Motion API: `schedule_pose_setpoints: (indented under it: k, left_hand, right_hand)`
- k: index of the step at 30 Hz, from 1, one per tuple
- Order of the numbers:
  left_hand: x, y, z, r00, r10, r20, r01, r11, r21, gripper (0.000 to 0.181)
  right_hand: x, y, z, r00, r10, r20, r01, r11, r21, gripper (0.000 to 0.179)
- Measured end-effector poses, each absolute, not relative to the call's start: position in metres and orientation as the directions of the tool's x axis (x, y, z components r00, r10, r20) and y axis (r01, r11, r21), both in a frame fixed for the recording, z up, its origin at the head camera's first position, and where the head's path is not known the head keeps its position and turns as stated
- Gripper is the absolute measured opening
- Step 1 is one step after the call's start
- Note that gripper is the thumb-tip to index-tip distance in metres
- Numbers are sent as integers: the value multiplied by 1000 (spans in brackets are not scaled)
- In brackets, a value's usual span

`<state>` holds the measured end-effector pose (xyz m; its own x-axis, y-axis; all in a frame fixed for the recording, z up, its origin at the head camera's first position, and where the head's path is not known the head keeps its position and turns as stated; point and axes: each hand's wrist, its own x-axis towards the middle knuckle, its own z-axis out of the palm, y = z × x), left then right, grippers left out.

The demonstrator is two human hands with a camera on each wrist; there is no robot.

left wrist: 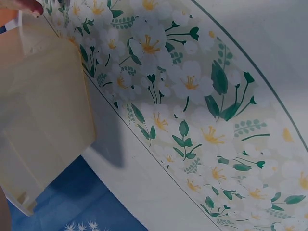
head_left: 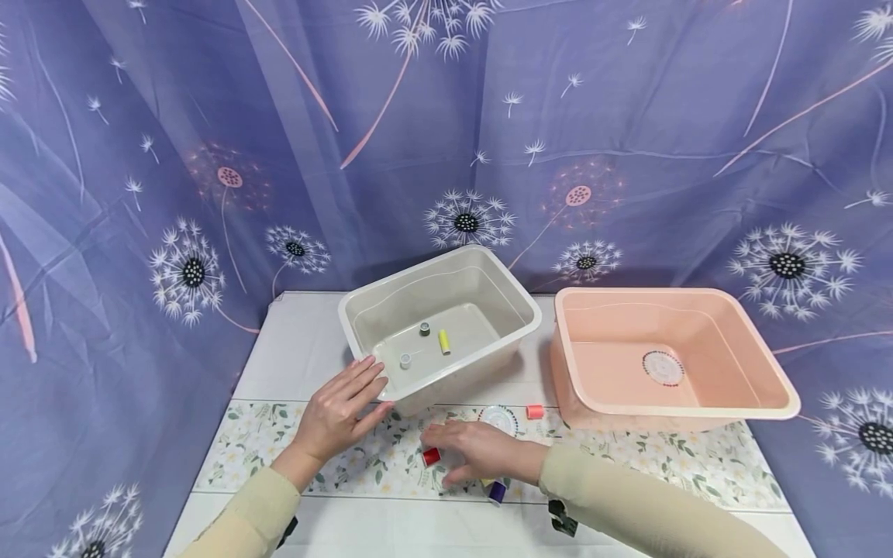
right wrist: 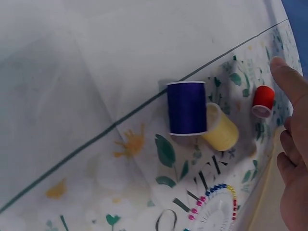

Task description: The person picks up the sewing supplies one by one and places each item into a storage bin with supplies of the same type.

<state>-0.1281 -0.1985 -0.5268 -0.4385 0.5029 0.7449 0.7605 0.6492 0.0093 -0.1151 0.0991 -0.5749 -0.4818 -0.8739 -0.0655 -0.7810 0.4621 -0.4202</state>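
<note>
Red thread spool (head_left: 432, 457) lies on the floral table covering (head_left: 258, 438) between the parted thumb and fingers of the right hand (head_left: 477, 449), ungripped. Near that thumb lie purple (right wrist: 186, 108) and pale yellow spools (right wrist: 222, 130); farther off, relaxed fingers of the left hand (head_left: 338, 411) touch the grey bin (head_left: 463, 381).
</note>
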Motion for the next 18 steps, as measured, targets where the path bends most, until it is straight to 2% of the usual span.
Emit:
schedule_pose_setpoints:
  k: [7, 18]
  left_hand:
    - [-128, -199, -528, -451, 507, 734, 756, 654, 13, 51]
    - [-128, -199, -529, -442, 504, 742, 758, 652, 9, 49]
  right_hand:
    - [-116, 95, -590, -501, -865, -34, -776, 467, -424, 78]
    - [-111, 90, -609, -495, -865, 81, -821, 435, -371, 61]
